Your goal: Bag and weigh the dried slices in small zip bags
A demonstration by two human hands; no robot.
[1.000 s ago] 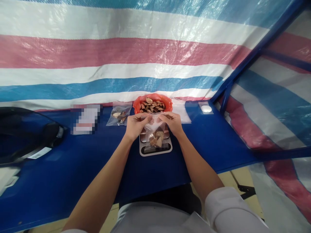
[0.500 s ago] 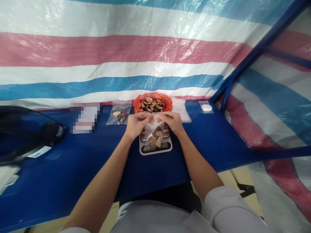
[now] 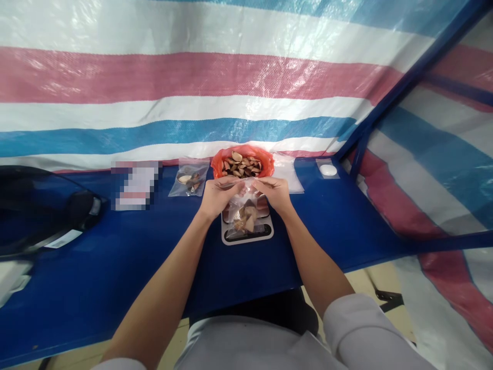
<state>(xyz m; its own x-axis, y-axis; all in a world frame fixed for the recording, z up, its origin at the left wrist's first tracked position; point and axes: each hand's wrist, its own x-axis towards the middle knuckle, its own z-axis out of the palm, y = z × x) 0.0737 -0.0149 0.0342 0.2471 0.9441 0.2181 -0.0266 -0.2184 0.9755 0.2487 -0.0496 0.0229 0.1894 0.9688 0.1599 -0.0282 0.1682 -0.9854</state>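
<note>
Head view: the left hand [image 3: 220, 198] and right hand [image 3: 276, 194] are pinching the top edge of a small clear plastic bag [image 3: 245, 218] between thumbs and fingers. This bag, containing brown chunky pieces, is overlapping a white, rounded-corner digital scale [image 3: 247, 241]; whether it is touching, cannot tell. Just beyond the hands, an open red plastic sack [image 3: 266, 158] is holding many brown curved pieces. A second filled clear bag [image 3: 188, 180] is lying to its left on the blue flat tabletop [image 3: 154, 252].
</note>
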